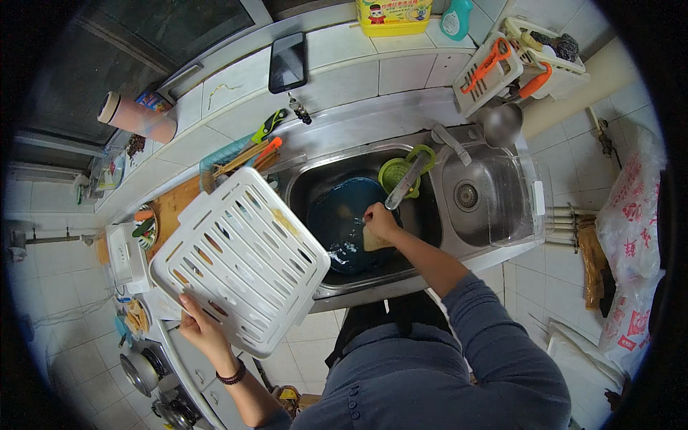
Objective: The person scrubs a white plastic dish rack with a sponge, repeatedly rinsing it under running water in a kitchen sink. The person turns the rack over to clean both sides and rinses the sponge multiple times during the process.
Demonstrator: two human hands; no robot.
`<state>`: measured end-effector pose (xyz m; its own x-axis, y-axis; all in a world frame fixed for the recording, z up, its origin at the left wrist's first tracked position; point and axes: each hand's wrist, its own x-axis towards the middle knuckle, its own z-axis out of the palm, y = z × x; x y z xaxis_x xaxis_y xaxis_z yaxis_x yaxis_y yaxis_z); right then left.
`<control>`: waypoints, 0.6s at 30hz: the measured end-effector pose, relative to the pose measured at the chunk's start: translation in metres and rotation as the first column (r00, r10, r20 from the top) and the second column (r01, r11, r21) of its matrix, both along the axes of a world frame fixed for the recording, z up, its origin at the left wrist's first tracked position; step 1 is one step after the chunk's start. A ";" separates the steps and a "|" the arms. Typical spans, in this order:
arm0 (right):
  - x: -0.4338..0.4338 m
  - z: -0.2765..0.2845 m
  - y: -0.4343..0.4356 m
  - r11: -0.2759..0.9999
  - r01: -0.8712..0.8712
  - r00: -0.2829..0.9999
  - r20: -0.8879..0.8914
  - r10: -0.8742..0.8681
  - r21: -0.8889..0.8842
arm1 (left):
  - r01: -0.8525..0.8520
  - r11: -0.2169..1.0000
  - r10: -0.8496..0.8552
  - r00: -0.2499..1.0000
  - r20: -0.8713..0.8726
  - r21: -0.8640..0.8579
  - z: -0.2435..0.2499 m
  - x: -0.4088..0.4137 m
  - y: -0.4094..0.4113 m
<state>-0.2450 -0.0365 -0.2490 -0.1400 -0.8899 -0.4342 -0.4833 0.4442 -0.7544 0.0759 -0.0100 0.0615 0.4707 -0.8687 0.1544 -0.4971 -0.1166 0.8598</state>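
My left hand grips the lower left edge of a white slotted plastic rack, tilted at the left of the sink. A yellowish smear lies near the rack's upper right edge. Over the left sink basin, my right hand holds a tan cloth or sponge. Below it is a dark blue round basin with water in it. A green strainer sits behind the faucet spout, near my right hand.
A clear plastic bin stands over the right sink basin. A phone lies on the tiled ledge. Chopsticks and a green-handled knife rest in a blue basket. A metal ladle hangs by a white holder. Pots stand at lower left.
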 end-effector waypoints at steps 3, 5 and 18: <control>0.009 -0.035 -0.003 0.947 0.318 0.947 -0.062 -0.316 0.039 | -0.017 1.000 0.017 1.000 -0.004 0.023 -0.003 0.001 0.007; 0.012 -0.052 0.001 0.942 0.318 0.942 -0.150 -0.301 0.109 | -0.019 0.998 0.019 1.000 -0.006 0.052 -0.005 0.004 0.009; 0.024 0.088 0.011 0.965 0.261 0.856 0.458 -0.241 0.021 | 0.053 0.996 -0.054 0.998 0.008 0.074 -0.023 -0.016 0.011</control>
